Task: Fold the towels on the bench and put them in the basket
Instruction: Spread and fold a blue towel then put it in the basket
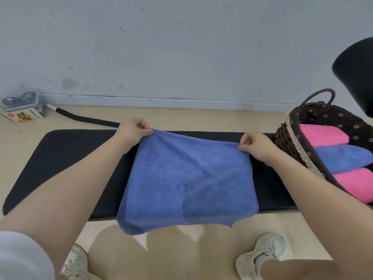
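Note:
A blue towel (187, 182) hangs spread out over the black bench (66, 158), its lower edge past the bench's front edge. My left hand (134, 130) pinches the towel's far left corner. My right hand (257, 146) pinches its far right corner. Both corners are lifted a little above the bench. At the bench's right end stands a dark wicker basket (286, 142) with a flowered lining. Inside it lie three folded towels: a pink one (323, 135), a blue one (343, 157) and another pink one (357, 182).
A pale wall rises behind the bench. On the wooden floor at the far left lie a box (23, 116) and a black rod (86, 119). A black rounded object (355, 71) looms at the upper right. My shoes (262, 255) stand on the floor in front of the bench.

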Motion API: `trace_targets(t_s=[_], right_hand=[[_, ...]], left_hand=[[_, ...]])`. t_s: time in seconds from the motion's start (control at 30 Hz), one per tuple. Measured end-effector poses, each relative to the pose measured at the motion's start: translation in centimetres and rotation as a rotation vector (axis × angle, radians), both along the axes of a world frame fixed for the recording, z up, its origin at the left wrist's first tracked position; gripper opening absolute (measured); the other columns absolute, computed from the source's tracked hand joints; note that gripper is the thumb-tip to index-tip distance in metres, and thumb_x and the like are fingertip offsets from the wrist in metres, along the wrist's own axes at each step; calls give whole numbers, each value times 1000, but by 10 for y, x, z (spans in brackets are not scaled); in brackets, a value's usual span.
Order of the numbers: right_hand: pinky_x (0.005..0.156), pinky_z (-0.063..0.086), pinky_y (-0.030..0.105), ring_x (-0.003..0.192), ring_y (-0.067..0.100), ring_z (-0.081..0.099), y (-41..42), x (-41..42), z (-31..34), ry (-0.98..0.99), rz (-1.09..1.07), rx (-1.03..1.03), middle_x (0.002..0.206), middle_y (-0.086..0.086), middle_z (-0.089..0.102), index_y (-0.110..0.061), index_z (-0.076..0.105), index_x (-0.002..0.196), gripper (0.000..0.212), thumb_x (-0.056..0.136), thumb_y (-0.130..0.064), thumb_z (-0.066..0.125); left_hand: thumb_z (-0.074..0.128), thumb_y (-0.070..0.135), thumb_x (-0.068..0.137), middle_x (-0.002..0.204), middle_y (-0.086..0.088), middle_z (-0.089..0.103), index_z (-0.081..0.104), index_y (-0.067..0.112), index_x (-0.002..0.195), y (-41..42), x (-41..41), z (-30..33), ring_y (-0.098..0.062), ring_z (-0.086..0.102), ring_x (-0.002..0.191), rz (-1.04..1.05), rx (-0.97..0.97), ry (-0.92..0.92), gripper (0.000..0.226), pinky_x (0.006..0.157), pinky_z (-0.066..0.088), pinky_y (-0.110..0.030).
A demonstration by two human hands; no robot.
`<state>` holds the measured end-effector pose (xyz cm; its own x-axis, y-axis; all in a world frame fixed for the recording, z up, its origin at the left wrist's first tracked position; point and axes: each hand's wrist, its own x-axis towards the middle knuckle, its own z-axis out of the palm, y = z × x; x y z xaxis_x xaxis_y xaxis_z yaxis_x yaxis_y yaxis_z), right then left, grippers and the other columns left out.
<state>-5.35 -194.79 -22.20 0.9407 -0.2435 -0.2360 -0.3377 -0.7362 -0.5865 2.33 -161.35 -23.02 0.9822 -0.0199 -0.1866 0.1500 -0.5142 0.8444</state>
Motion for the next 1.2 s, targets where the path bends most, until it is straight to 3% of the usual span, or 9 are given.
trace_targets(t_s=[0.13,0.3,0.4,0.5,0.7,0.8,0.9,1.07,1.2], right_hand=[[67,45,29,81,20,54,9,22,3,-24,-248,448,86,7,58,-7,61,98,13,86,-1,62],[70,34,26,86,24,55,19,61,13,-214,-75,-152,91,12,65,-4,69,96,17,87,-9,55],[79,41,33,101,35,57,27,75,8,-281,-46,-249,110,21,62,-3,62,112,26,89,-8,50],[97,39,42,121,38,45,38,57,-11,-21,84,-389,140,21,37,-11,31,142,52,94,-22,48],[118,0,37,147,18,3,73,-33,-17,-93,431,-527,160,3,-1,-21,6,151,65,95,-51,22],[117,-6,37,147,13,-6,84,-70,-26,-4,668,-555,159,-6,-10,-31,-5,150,84,73,-65,-6],[118,-4,37,147,13,-9,65,-91,-34,53,538,-573,159,-7,-12,-31,-6,149,70,87,-63,1],[117,17,39,146,21,13,30,-129,-31,83,242,-549,159,3,9,-16,14,150,57,100,-40,26],[72,46,38,91,32,57,24,-150,-17,-143,-45,-398,108,13,58,-7,62,99,24,92,-13,41]], left_hand=[[62,6,85,74,0,57,58,14,71,11,6,-3,-12,52,69,103,-218,81,17,62,44,-21],[60,10,87,79,-2,59,57,16,76,14,25,-1,-18,52,75,260,-222,0,13,63,45,-27],[57,14,89,111,-8,61,55,13,115,13,31,-3,-27,56,103,202,69,-77,26,88,46,-38],[52,22,92,142,-13,39,35,10,140,11,19,-13,-33,33,132,35,575,-203,52,107,28,-41],[24,47,89,149,-16,33,44,3,136,-14,-64,-12,-32,28,139,-386,593,-442,68,112,22,-42],[0,63,76,158,-5,10,20,15,148,-22,-107,-27,-23,7,146,-586,727,-316,89,117,6,-36],[10,57,93,159,0,0,7,21,150,-12,-128,-37,-18,1,147,-548,848,-267,68,118,1,-33],[38,31,98,149,-10,34,40,8,139,3,-157,-27,-28,30,137,-350,647,-341,47,112,24,-36],[46,20,94,116,-16,53,58,5,108,5,-190,-29,-36,49,106,159,336,-310,23,85,41,-44]])
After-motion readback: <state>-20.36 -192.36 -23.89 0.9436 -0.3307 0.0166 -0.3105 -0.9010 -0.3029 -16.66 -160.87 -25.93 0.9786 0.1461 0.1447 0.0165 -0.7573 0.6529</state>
